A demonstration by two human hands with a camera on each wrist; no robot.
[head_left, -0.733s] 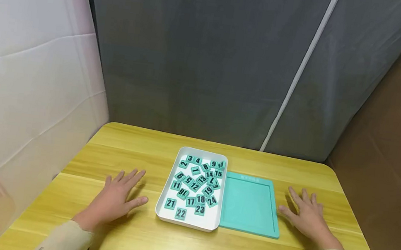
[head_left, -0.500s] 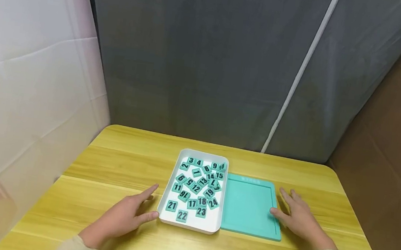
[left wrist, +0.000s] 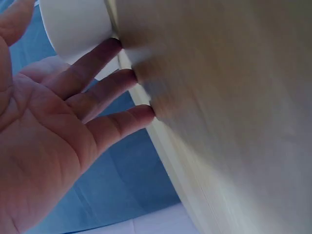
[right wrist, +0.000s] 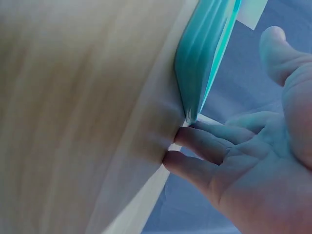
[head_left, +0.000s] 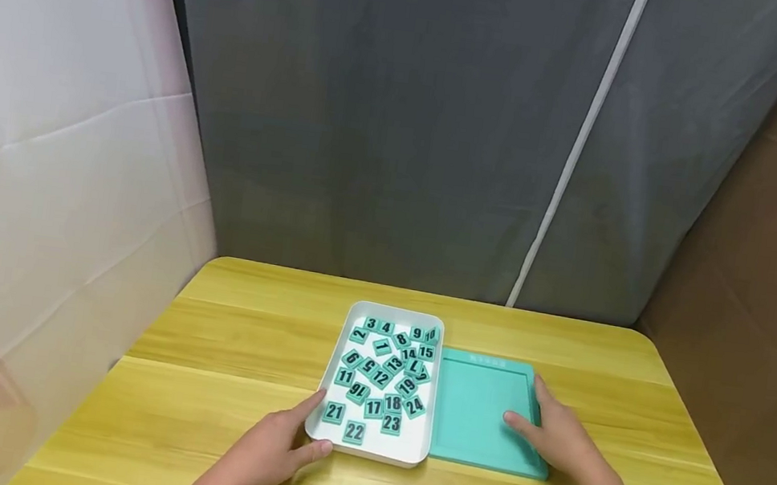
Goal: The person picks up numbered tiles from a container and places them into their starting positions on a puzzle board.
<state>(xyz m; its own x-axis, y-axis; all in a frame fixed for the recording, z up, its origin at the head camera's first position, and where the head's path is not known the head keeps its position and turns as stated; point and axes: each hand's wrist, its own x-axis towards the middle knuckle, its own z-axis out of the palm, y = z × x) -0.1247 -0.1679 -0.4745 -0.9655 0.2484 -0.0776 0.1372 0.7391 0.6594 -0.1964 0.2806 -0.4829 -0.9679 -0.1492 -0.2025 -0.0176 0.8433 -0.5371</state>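
A white tray (head_left: 365,458) holds several loose teal number tiles (head_left: 374,408), some overlapping. In the head view my left hand (head_left: 264,454) is at its near left corner, index finger along the side and thumb by the front rim. The left wrist view shows the fairly straight fingers (left wrist: 105,90) with their tips on the table beside the tray. My right hand (head_left: 571,443) is at the right edge of a flat teal framed board (head_left: 484,412). Its thumb extends over the board, and its lower fingers (right wrist: 190,165) touch the table near the board's corner.
Board and tray lie side by side on a yellow wood-grain table (head_left: 231,336). A grey curtain (head_left: 375,111) hangs behind, with a white cloth (head_left: 64,154) at left and a brown one (head_left: 771,265) at right.
My left hand has moved right and nearer to the tray's corner. My right hand has moved left from the bare table to the board's edge. The tiles keep their arrangement.
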